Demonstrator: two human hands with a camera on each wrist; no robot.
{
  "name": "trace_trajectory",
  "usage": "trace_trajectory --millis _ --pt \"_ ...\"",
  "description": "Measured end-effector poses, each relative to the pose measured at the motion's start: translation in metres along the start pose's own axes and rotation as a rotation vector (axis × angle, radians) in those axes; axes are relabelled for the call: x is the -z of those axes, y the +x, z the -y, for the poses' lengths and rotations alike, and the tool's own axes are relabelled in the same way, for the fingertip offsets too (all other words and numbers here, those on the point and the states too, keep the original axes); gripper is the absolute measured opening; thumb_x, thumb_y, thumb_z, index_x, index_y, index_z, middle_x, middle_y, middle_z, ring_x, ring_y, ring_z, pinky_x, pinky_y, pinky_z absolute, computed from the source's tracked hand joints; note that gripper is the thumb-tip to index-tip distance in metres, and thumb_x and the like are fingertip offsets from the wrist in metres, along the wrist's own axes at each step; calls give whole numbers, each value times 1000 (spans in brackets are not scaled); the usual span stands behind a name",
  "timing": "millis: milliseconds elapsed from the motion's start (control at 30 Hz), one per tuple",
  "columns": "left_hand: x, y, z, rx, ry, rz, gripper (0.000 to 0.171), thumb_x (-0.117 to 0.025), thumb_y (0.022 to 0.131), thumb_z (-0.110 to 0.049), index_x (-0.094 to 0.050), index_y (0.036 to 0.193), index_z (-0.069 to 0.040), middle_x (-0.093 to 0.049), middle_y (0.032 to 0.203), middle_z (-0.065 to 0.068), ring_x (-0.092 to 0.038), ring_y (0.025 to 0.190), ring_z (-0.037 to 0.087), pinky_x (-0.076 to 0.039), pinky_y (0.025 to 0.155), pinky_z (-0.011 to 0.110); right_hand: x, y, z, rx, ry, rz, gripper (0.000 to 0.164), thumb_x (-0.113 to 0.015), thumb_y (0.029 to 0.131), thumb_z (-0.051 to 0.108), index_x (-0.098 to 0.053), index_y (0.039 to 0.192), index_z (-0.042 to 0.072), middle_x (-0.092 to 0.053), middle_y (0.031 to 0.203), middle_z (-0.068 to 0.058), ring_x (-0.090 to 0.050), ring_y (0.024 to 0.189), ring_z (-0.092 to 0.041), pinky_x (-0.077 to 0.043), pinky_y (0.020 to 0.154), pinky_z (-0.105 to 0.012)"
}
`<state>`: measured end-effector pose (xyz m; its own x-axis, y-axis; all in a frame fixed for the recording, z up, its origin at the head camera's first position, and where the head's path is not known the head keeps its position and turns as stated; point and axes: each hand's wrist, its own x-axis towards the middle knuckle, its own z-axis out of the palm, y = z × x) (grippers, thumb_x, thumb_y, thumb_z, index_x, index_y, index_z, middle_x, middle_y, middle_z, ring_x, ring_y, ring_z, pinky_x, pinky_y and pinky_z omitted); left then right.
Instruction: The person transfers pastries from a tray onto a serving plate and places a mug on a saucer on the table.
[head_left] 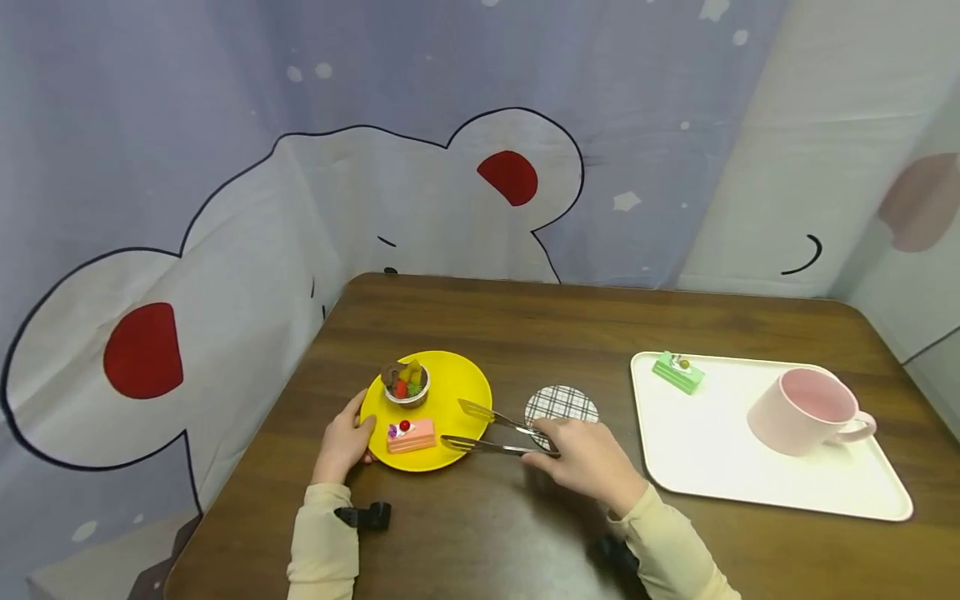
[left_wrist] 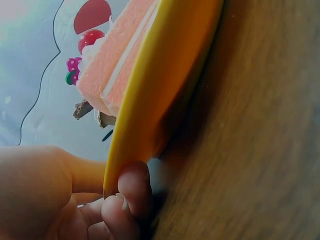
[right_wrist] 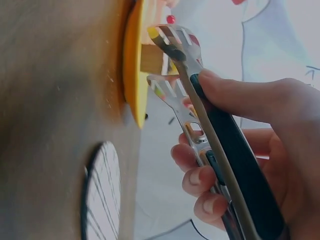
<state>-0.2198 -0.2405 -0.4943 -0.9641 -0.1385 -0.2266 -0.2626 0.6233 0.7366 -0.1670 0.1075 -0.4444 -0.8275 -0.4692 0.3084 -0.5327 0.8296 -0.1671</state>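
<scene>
A yellow plate (head_left: pixel 461 379) carries a pink toy cake slice (head_left: pixel 416 437) topped with a red cherry, and a small fruit cup (head_left: pixel 406 390) in brown and white. My left hand (head_left: pixel 342 442) pinches the plate's left rim, thumb on top and fingers beneath, as the left wrist view shows. Metal tongs (right_wrist: pixel 227 160) with fork-like tips and dark grip pads are held in my right hand (head_left: pixel 588 458), thumb on one arm and fingers on the other. Their tips stand apart over the plate's right side, right of the cake slice, with nothing between them.
A round checked coaster (head_left: pixel 561 402) lies just beyond my right hand. On the right, a white tray (head_left: pixel 697 450) holds a green toy cake slice (head_left: pixel 678 375) and a pink mug (head_left: pixel 802 417). A patterned curtain (head_left: pixel 420 200) hangs behind the wooden table (head_left: pixel 465 533).
</scene>
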Motion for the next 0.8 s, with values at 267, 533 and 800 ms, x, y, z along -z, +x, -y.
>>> trace_trajectory --millis 267,533,800 --pt "0 0 1 -6 2 0 57 -44 100 -20 -25 153 -9 -66 95 22 -51 42 13 -49 47 26 19 -14 -22 -104 29 -86 31 -78 75 40 -66 91 16 -52 58 11 -44 50 -3 -36 45 -24" --pt "-1 -1 2 -5 11 2 57 -44 100 -19 -26 153 -8 -66 97 24 -51 41 13 -49 47 27 24 -37 -55 -271 96 -173 32 -80 75 33 -71 96 11 -55 58 10 -47 52 -4 -38 47 -27" --pt "0 -2 1 -16 26 -3 57 -44 100 -19 -25 153 -8 -65 97 23 -51 42 12 -48 47 27 37 -51 -82 -386 107 -193 31 -79 77 32 -70 98 12 -63 67 3 -50 55 -9 -38 47 -30"
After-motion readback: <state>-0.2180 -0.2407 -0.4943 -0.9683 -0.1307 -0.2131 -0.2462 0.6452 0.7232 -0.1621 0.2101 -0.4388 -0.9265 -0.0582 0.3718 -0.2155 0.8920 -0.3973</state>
